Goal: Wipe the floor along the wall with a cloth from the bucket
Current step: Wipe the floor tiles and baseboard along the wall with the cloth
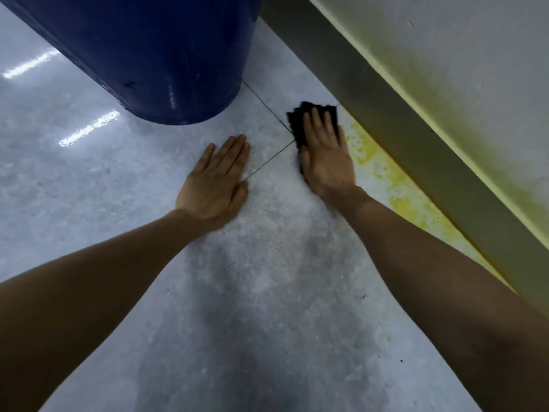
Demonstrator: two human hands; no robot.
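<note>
Pressure matters: left hand (pixel 214 179) lies flat and empty on the grey speckled tile floor (pixel 267 292), bracing near the dark blue plastic bucket (pixel 148 55); right hand (pixel 325 156) presses the black cloth (pixel 300 123) flat, beside yellow stains (pixel 368 150) along the wall's grey skirting (pixel 416 129) – scrub these firmly

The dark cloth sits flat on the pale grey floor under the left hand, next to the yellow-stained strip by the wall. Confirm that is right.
Not quite. In the head view the dark cloth lies flat on the pale grey floor under the right hand, not the left. The left hand rests bare on the floor. The cloth is indeed next to the yellow-stained strip by the wall.
</note>
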